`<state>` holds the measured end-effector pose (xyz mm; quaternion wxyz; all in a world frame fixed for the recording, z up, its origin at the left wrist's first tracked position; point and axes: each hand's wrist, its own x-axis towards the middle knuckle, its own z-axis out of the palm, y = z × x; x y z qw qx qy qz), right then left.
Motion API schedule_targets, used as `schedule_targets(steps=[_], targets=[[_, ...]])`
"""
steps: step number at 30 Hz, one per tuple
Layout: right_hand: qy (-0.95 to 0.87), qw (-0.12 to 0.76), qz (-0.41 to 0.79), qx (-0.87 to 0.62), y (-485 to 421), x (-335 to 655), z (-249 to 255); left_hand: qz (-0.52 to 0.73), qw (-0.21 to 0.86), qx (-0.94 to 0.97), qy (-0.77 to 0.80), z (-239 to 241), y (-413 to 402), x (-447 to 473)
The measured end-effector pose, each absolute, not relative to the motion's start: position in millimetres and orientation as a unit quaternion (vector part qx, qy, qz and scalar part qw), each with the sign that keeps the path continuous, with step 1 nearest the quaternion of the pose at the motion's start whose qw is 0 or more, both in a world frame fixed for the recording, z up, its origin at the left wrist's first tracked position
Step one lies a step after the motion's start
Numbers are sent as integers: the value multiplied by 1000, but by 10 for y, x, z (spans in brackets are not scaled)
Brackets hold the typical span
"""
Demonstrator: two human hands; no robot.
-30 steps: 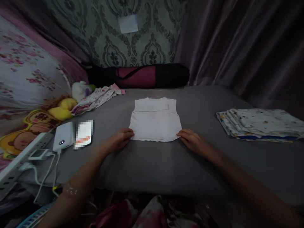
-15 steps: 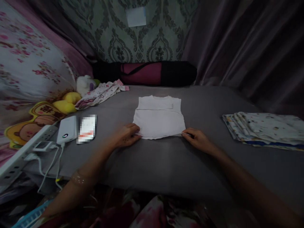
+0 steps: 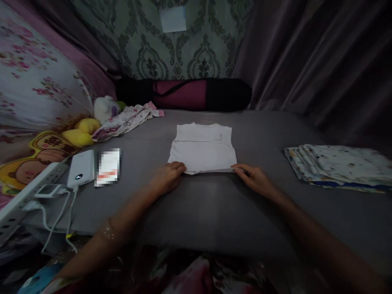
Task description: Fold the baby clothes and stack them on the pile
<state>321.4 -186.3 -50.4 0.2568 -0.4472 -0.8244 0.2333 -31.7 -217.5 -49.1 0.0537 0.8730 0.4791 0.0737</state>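
Observation:
A small white shirt lies flat on the grey bed cover, its neckline facing away from me and its side edges folded straight. At its lower left corner, my left hand has its fingers closed over the hem. My right hand pinches the lower right corner between thumb and fingers. Along the front, the hem looks slightly turned up. A crease runs across the shirt's chest area.
Folded printed cloths lie stacked at right. On the left are a power bank, a power strip, a blurred white packet, plush toys and a crumpled patterned garment. A long black-and-maroon bag lies behind.
The shirt's front hem has moved slightly away from me. My left hand has turned so its fingers lie over the corner. My right hand keeps its pinch. The view has shifted slightly.

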Motion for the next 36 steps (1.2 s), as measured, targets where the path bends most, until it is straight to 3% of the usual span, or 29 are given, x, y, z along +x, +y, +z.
schedule_targets(steps=[10,23,30,36], targets=[[-884,241,175,-360,-1910,3359,-719,166,111,875,440,-574,-2122,-864],[-887,234,165,-363,-2142,3552,-324,105,101,873,465,-178,-2422,-836],[-882,187,191,-388,-2627,3668,-156,119,179,858,467,-182,-2836,-856],[-874,167,229,-395,-2455,3619,-179,148,271,783,540,-150,-2716,-757]])
